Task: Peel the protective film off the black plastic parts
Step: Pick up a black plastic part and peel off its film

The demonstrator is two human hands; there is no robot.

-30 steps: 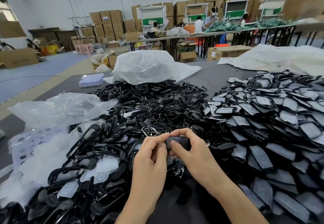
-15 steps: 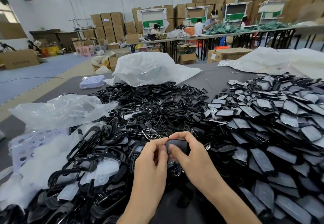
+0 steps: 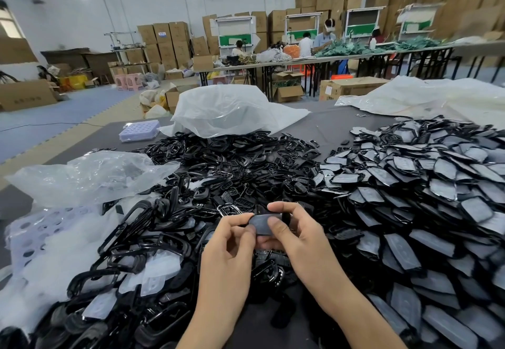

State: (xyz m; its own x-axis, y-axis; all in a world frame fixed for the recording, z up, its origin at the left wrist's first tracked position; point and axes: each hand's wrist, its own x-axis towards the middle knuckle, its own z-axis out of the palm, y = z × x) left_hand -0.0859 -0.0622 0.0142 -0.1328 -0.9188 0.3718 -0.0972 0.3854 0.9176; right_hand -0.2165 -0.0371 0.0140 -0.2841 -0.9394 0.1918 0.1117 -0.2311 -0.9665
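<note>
Over the near middle of the grey table (image 3: 328, 127), both hands hold one black plastic part (image 3: 259, 224) a little above the heaps. The left hand (image 3: 232, 247) pinches the left edge of the part between thumb and forefinger, and its other fingers are curled below. The right hand (image 3: 300, 239) grips the part from the right side: its thumb lies flat on the upper face and its forefinger bends over the far edge. The upper face looks dull grey, which is probably the protective film (image 3: 258, 229). Whether a corner of it is already lifted I cannot tell, because the fingers cover the edges.

To the right of the hands lies a wide heap of flat parts (image 3: 426, 190), each with the same grey face. Behind the hands and to their left is a heap of glossy black frames (image 3: 218, 163), open in the middle. Among the frames at the near left lie loose pieces of pale film (image 3: 154, 269). A clear plastic bag (image 3: 90, 176) rests at the left, a white bag (image 3: 226, 111) at the far side of the frames, and a small lilac tray (image 3: 139, 130) just beside the white bag. Far behind, people (image 3: 326, 38) work at a long table (image 3: 355, 57) before stacked cardboard boxes (image 3: 164, 40).
</note>
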